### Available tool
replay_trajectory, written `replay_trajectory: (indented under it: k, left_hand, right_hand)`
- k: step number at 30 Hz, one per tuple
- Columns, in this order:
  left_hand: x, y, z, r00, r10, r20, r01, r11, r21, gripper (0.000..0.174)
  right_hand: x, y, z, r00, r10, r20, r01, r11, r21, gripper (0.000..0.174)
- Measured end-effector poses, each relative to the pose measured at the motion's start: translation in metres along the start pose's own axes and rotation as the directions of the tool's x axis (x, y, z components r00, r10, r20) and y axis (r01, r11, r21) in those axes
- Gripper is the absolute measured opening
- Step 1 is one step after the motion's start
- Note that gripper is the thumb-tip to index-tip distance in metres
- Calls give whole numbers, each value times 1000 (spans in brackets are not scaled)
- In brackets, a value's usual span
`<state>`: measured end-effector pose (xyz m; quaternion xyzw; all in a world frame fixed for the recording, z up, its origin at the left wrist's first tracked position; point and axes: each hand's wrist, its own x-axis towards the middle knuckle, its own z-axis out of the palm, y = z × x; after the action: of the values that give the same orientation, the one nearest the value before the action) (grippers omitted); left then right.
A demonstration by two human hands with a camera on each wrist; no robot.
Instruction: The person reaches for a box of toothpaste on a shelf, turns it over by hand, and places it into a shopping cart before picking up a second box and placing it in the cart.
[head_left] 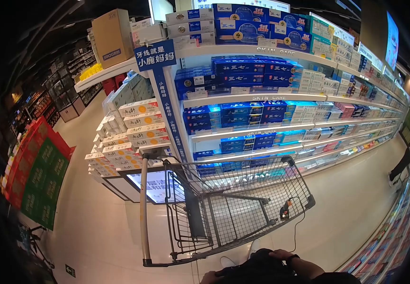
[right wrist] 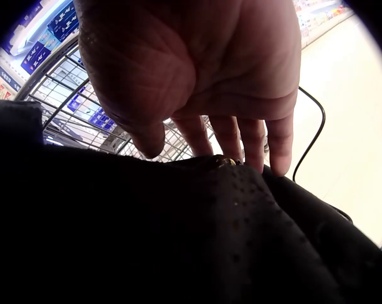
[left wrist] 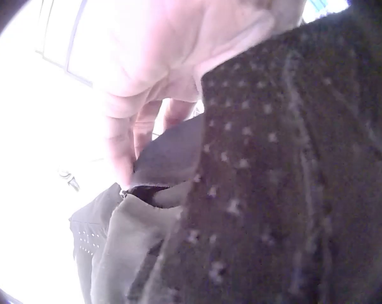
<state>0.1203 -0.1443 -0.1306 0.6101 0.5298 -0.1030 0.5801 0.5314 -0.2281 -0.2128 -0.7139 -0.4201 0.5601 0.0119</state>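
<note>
Both hands are low at the person's front, by a black garment (head_left: 254, 266) with rows of small dots. In the head view, the left hand (head_left: 209, 278) shows at the bottom edge, left of the cloth. The left wrist view has its fingers (left wrist: 120, 142) reaching down, tips at an edge of the dark cloth (left wrist: 254, 158). On the other side, the right hand (head_left: 280, 255) rests on the garment, a dark band on its wrist. Its fingers (right wrist: 225, 136) hang down fairly straight in the right wrist view, tips at the cloth's upper edge beside a small gold-coloured piece (right wrist: 227, 163).
A wire shopping cart (head_left: 242, 208) stands just ahead, its handle (head_left: 144, 213) at left. At it is a small black-and-orange object (head_left: 286, 208) with a black cable (head_left: 303, 222). Behind are shelves (head_left: 261, 97) of blue boxes and stacked white cartons (head_left: 143, 120). Another person (head_left: 403, 163) is at right.
</note>
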Motion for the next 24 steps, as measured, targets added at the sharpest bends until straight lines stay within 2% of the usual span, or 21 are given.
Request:
replay_trajectory:
  k: [1, 4, 7, 10, 13, 14, 16, 19, 21, 22, 24]
  left_hand:
    - [-12, 14, -10, 995, -67, 77, 70, 997, -38, 64]
    - [-18, 9, -12, 997, -3, 76, 14, 991, -134, 55]
    - [15, -34, 4, 992, 72, 99, -45, 966, -254, 46]
    - [15, -30, 1, 989, 94, 115, -59, 959, -276, 41]
    - [22, -38, 5, 988, 118, 95, -88, 958, -272, 52]
    - [22, -41, 8, 991, 127, -36, -131, 982, -136, 56]
    - [24, -47, 15, 940, 191, -284, -154, 977, 147, 64]
    - [-11, 10, -20, 906, 306, -294, -326, 945, -22, 65]
    - [-54, 72, -68, 897, 351, -267, -358, 933, 24, 50]
    - [-71, 98, -92, 893, 373, -251, -374, 926, 47, 43]
    - [-86, 122, -126, 754, 508, -415, -531, 845, 70, 39]
  right_hand:
    - [0, -1, 0, 1000, -5, -1, 5, 1000, -4, 67]
    - [6, 5, 3, 1000, -15, -6, 15, 1000, -4, 67]
    - [7, 5, 5, 1000, -17, -3, 17, 1000, -10, 67]
    - [8, 6, 4, 1000, -19, -2, 19, 1000, 0, 68]
    - [5, 2, 4, 1000, -9, -11, 9, 1000, 8, 67]
    - [4, 0, 2, 1000, -2, -16, 3, 1000, 9, 66]
    - [3, 1, -4, 999, -41, -2, 41, 999, -11, 64]
    - [-6, -14, -25, 990, -133, 38, 135, 988, -75, 61]
    - [-25, -44, -50, 979, -179, 98, 191, 972, -135, 63]
    - [-30, -57, -61, 975, -209, 75, 220, 956, -194, 62]
    - [-38, -84, -81, 962, -269, 32, 266, 913, -310, 62]
